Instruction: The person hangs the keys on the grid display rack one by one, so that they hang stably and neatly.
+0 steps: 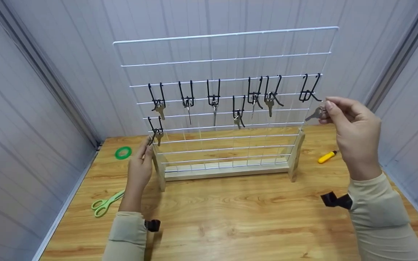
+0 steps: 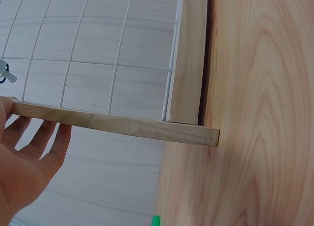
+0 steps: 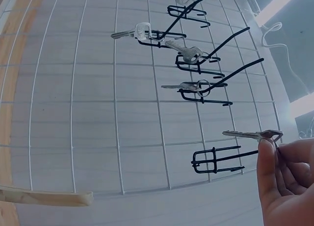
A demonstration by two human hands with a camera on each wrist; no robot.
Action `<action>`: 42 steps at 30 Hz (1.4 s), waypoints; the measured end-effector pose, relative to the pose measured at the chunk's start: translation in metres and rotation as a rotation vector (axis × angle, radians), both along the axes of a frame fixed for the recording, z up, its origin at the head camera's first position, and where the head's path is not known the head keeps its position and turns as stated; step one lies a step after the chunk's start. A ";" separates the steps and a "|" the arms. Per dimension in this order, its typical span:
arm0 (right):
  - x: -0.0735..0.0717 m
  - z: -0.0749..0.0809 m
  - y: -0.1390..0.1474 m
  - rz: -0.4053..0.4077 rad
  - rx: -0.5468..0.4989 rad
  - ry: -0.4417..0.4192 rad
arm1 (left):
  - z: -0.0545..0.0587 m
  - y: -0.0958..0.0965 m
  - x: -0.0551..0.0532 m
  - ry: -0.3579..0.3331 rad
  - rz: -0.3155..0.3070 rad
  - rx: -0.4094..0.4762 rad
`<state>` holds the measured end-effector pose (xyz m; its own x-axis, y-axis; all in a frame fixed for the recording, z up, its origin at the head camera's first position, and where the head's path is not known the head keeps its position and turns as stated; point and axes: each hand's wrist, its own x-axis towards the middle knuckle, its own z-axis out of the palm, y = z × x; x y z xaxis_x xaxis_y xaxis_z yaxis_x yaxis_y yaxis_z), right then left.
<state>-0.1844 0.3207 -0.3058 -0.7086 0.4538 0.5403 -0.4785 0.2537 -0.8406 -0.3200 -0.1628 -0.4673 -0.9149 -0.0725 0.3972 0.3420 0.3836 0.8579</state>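
Note:
A silver key (image 1: 314, 114) is pinched between the thumb and fingers of my right hand (image 1: 357, 134). It is held by the prong tip of the rightmost black wire hook (image 1: 306, 95); in the right wrist view the key (image 3: 243, 135) lies close to that prong, and whether they touch I cannot tell. My left hand (image 1: 140, 166) grips the left wooden post of the stand, its thumb on one side of the post (image 2: 113, 124) and fingers on the other. Other keys (image 1: 270, 107) hang from several black hooks on the white wire grid (image 1: 227, 35).
Green tape (image 1: 117, 153) and green-handled scissors (image 1: 102, 208) lie on the wood-grain table (image 1: 230, 224) at the left. A yellow-handled tool (image 1: 326, 157) lies right of the stand. Pale panelled walls (image 1: 49, 101) enclose the back and sides.

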 end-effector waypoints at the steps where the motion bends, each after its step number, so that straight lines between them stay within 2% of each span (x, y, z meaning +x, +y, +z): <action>1: -0.002 0.000 0.000 0.000 0.001 -0.007 | 0.000 0.000 0.000 0.001 0.001 -0.001; 7: -0.010 -0.003 0.002 -0.051 0.081 -0.078 | 0.000 0.000 0.000 0.020 -0.006 -0.002; 13: -0.011 -0.006 0.003 -0.059 0.151 -0.132 | -0.001 0.000 0.001 0.005 -0.012 0.020; 17: -0.005 -0.010 0.002 -0.065 0.232 -0.181 | 0.000 0.000 0.001 -0.012 -0.010 0.020; 21: 0.004 -0.016 0.000 -0.026 0.261 -0.181 | 0.002 0.000 0.002 -0.027 -0.025 0.014; 30: 0.025 -0.040 -0.011 0.070 0.310 -0.197 | 0.002 -0.002 0.005 0.005 0.001 -0.003; 33: 0.031 -0.049 -0.014 0.078 0.352 -0.215 | 0.003 -0.002 0.009 -0.006 0.007 -0.023; 37: 0.039 -0.059 -0.013 0.072 0.448 -0.260 | 0.007 -0.003 0.017 -0.065 0.003 -0.067; 40: 0.043 -0.067 -0.009 0.054 0.536 -0.317 | 0.013 -0.002 0.025 -0.105 0.000 -0.141; 42: 0.044 -0.073 -0.005 0.048 0.589 -0.352 | 0.017 -0.001 0.033 -0.100 0.005 -0.217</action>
<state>-0.1402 0.3153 -0.3789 -0.8992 0.1187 0.4211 -0.2244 0.7011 -0.6768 -0.2872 -0.1636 -0.4505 -0.9502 -0.0003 0.3117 0.2573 0.5641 0.7846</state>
